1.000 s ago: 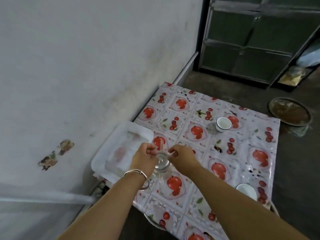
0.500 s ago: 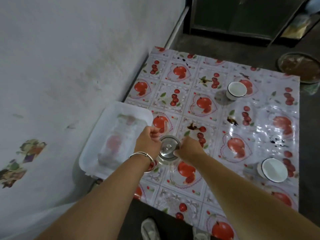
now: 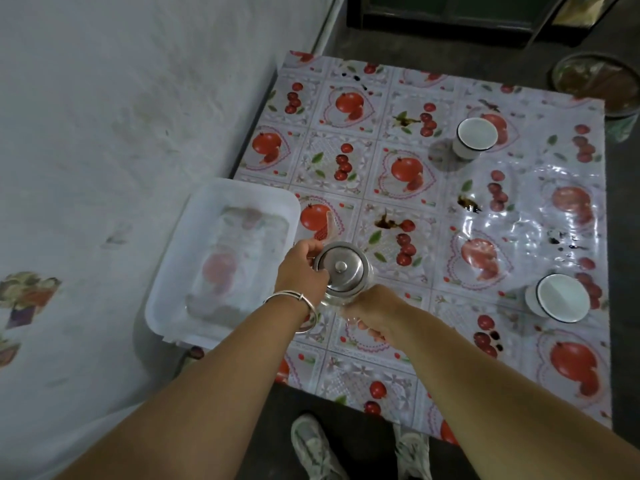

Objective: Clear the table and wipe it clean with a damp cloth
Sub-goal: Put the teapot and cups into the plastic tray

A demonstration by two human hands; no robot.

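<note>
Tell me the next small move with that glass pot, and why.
Probably lift the glass pot sideways into the white tub. Both hands hold it: the left hand at its metal lid, the right hand lower down. The tub sits just beside it, and two cups and dark spills remain.

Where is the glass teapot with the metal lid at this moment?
In the head view, the glass teapot is near the table's left edge, held by both hands, beside the white tray.

You see a dim room under soft light. Glare ripples across the glossy fruit-patterned plastic tablecloth [image 3: 540,216] at right. The white enamel cup [image 3: 474,136] throws a faint shadow leftward. Wide-angle distortion bends the edges; details look soft.
</note>
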